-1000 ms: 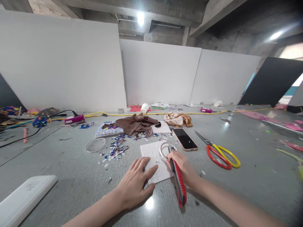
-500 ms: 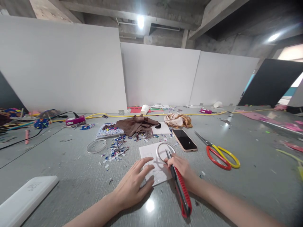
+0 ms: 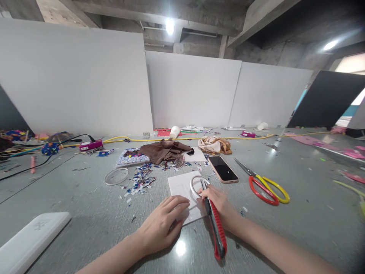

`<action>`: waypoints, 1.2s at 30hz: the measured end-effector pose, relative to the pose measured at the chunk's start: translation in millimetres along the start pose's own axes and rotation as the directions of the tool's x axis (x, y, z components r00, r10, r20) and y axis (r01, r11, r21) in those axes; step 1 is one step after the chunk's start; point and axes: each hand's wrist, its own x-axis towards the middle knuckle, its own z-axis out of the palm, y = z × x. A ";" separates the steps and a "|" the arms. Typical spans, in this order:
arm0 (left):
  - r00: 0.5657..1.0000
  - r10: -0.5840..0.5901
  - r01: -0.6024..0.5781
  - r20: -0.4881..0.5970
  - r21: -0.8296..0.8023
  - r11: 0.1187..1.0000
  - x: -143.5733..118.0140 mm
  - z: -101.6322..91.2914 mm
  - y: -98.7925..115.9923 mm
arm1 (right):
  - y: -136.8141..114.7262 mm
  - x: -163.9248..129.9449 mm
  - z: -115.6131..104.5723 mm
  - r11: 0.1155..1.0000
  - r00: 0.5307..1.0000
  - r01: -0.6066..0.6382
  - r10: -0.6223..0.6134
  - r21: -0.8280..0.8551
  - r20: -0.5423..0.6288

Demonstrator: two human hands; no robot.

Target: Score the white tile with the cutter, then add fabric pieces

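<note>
Okay, eyes on the lower middle of the frame: my white card [image 3: 181, 186] lies on the grey table [image 3: 114, 220], with a pale ring [image 3: 191, 185] over its upper right part; flat or raised, I can't tell. My right hand [image 3: 221, 202] is wrapped round the red utility knife [image 3: 219, 225], handle running down toward the bottom edge, blade end poking up across the ring, and its fingertips look to be at the ring's rim too. Over to the left hand [image 3: 164, 219]: nothing gripped, fingers loosely bent and close together, tips over the card's lower part. Are they pressing? From out here I cannot tell, nor whether the blade meets anything.

So, how to play this well? It looks to me like blade work at the ring, and steadiness should decide it. I'd want those left fingers firm on the card and well clear of the blade's line. I'd pin the ring too, since a smooth hoop may well skate. Light strokes, I reckon, beat one hard push. Phone [image 3: 224, 169] above and right of the card, scissors [image 3: 251, 173] farther right: both sit apart from the knife, so elbow room looks decent.
</note>
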 end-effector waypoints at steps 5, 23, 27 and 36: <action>1.000 0.008 -0.007 0.012 -0.016 1.000 0.1 0.1 2.0 | 0.5 1.8 -0.8 0.999 0.999 0.010 -0.012 0.050 0.033; 0.992 -0.119 0.107 0.026 0.283 0.953 -5.8 8.3 2.3 | 7.0 4.1 1.6 0.952 0.958 -0.265 0.278 0.152 -0.073; 0.995 -0.103 0.099 -0.008 0.341 0.935 -5.6 8.7 5.4 | 8.1 7.4 2.7 0.955 0.957 -0.259 0.273 0.142 -0.094; 0.993 -0.107 0.117 -0.054 0.278 0.953 -2.9 7.3 5.2 | 7.7 11.8 4.4 0.966 0.975 -0.220 0.222 0.137 0.000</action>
